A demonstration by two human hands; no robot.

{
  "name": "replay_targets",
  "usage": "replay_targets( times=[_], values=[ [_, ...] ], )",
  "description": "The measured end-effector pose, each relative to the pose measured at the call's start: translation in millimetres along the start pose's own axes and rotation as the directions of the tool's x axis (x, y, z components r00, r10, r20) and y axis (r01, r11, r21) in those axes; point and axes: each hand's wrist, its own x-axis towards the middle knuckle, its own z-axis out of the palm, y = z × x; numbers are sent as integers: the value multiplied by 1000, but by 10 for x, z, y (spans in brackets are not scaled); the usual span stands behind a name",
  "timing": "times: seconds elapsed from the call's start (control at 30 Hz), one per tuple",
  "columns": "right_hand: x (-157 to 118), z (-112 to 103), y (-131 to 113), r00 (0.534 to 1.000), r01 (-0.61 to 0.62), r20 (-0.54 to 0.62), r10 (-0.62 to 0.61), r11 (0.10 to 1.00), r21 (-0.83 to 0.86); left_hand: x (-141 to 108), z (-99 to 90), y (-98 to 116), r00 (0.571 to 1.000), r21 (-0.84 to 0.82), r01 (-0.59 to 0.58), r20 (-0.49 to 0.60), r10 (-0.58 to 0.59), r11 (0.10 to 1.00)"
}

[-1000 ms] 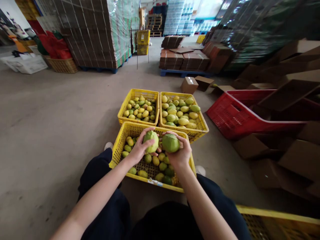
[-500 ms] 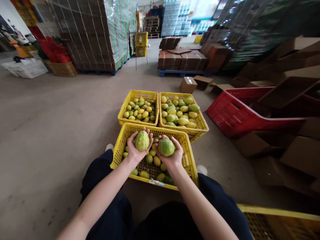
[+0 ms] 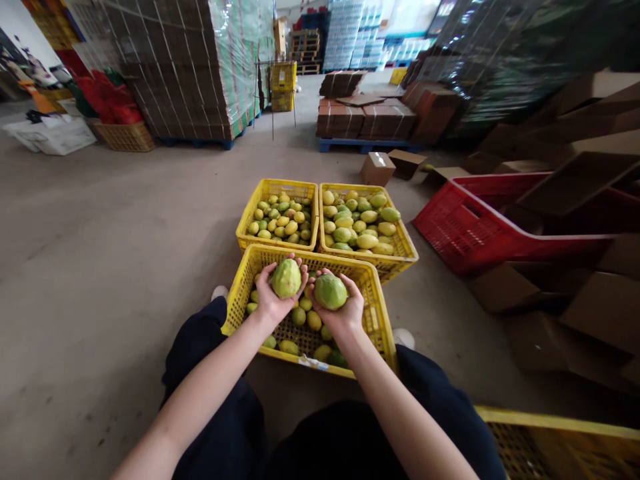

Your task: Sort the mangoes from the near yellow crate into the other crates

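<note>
My left hand [image 3: 269, 305] cups a bumpy yellow-green fruit [image 3: 287, 279], lemon-like in shape, palm up with the fingers curled round its far side. In my right hand [image 3: 349, 316] lies a smoother, rounder green fruit [image 3: 331, 292], held the same way. Both hands are side by side over a yellow plastic crate [image 3: 384, 327] between my legs. Inside that crate, several smaller green and yellow fruits [image 3: 314, 321] lie scattered on the slotted bottom. My hands and forearms hide part of its contents.
Two more yellow crates, one left [image 3: 242, 223] and one right [image 3: 407, 248], touch just beyond, both filled with fruit. A red crate [image 3: 450, 227] and cardboard boxes [image 3: 530, 287] crowd the right. Another yellow crate [image 3: 560, 421] is at lower right. Wrapped pallet stacks [image 3: 175, 73] stand behind.
Both hands keep their fruits over the crate. The left fruit has tilted and shifted slightly right and up; the right one has moved slightly up and left.
</note>
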Motion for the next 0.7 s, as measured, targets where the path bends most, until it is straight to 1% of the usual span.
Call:
replay_targets(
  times=[0.17, 0.27, 0.4, 0.57, 0.7],
  values=[
    [24, 16, 11, 998, 9, -60, -5, 997, 76, 58, -26, -9, 999, -25, -29, -32, 28, 999],
    [41, 35, 21, 995, 10, -101, -3, 998, 70, 97, -41, -12, 997, -26, -57, -62, 55, 998],
    [62, 38, 30, 992, 1, -127, 5, 999, 48, 120, -42, -16, 994, 4, -59, -94, 60, 998],
    [101, -9, 15, 996, 14, -92, -14, 1000, -4, 134, -34, -31, 988, 27, -63, -138, 66, 998],
    [148, -82, 20, 998, 46, -36, -47, 998, -42, 122, -55, -82, 992, 48, -38, -118, 44, 998]
  ],
)
